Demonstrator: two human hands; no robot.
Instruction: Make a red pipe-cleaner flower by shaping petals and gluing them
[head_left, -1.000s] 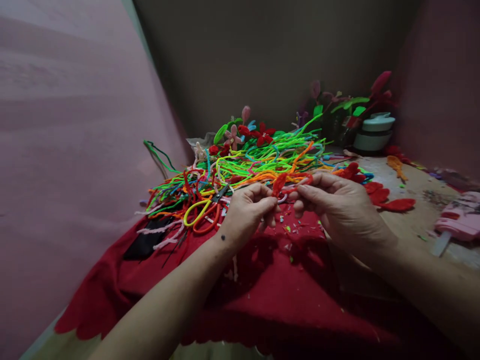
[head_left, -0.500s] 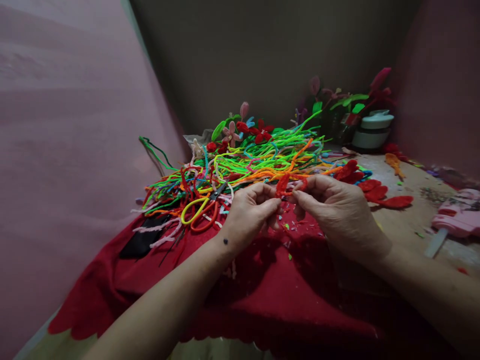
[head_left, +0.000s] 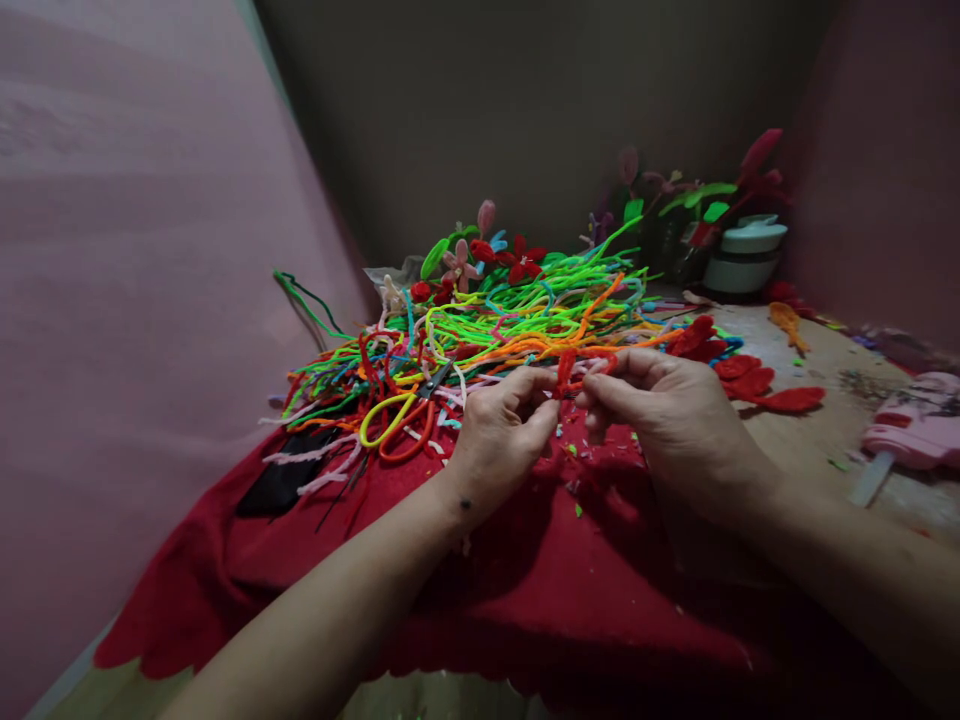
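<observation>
Between my two hands is a bent red pipe cleaner (head_left: 568, 372), looped and fuzzy. My left hand (head_left: 504, 420) pinches its left end between thumb and fingertips. Thumb and forefinger of my right hand (head_left: 667, 420) close on the other end, partly hiding it. Just beyond lies a large heap of pipe cleaners (head_left: 510, 320), mostly green, with orange, red and pink ones. Scissors (head_left: 409, 415) with one yellow and one red handle loop rest on the heap's left side. Finished-looking red petal shapes (head_left: 750, 380) lie to the right of my right hand.
A red cloth (head_left: 570, 600) covers the table's front. At the left lies a dark flat object (head_left: 277, 485). A pink glue gun (head_left: 919, 425) is at the far right, near a lidded container (head_left: 746, 255). Fuzzy flowers (head_left: 461, 262) stand behind the heap, against the wall.
My left hand has turned slightly at the wrist, and the red loop between my hands stands a little more upright. Both hands keep their pinch on it.
</observation>
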